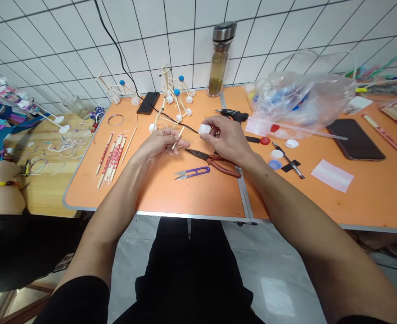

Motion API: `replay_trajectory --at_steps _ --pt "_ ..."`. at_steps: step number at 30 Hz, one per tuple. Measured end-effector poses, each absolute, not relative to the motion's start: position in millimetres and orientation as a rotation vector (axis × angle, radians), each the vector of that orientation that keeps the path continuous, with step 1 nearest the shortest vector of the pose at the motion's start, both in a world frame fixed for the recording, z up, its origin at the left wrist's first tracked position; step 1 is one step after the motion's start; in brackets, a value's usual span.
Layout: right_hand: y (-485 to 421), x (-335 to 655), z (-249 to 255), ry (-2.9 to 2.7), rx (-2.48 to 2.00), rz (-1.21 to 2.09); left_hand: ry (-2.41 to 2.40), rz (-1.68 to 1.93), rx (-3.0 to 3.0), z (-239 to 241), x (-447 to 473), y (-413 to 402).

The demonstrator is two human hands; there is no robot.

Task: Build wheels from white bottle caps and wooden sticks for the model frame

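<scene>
My left hand (161,145) is closed in a pinch on a thin wooden stick (178,137) that points up and to the right. My right hand (227,137) is closed on a white bottle cap (204,128), held just right of the stick's tip; the two are close but I cannot tell if they touch. Both hands hover over the orange table (198,198). Below them lie red-handled pliers (218,163) and small purple thread snips (193,172).
Wrapped chopsticks (112,157) lie at left. Stick-and-cap models (174,96), a black phone (148,102), a glue gun (232,115) and a glass bottle (220,58) stand behind. A plastic bag of caps (300,101), loose caps (276,154) and another phone (355,139) lie right. Another person's arm (2,189) is at far left.
</scene>
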State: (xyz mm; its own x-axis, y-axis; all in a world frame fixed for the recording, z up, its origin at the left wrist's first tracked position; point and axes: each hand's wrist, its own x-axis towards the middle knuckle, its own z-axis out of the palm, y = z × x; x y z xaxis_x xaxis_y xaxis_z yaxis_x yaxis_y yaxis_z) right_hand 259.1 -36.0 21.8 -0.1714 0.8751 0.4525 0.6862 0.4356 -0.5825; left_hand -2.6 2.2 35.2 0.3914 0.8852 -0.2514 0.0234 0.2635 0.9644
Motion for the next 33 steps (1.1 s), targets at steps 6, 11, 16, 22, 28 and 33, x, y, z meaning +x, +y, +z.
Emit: replay_trajectory --at_steps 6,11,16,22,28,33 --pt "-34 259 16 -1.959 -1.297 0.398 0.984 0.606 1.335 39 -4 -4" --pt "-35 260 13 -1.991 -1.299 0.509 0.962 0.439 1.719 36 -7 -6" --pt "-37 258 11 -2.09 -1.32 0.509 0.991 0.301 1.987 22 -9 -4" --pt "-41 253 8 -2.113 -1.284 0.52 1.021 0.365 1.963 18 -9 -3" --pt "-50 243 11 -2.109 -1.156 0.513 0.992 0.651 1.497 30 1 -11" --pt "-52 236 5 -2.117 -1.03 0.484 0.884 0.593 1.32 27 7 -14"
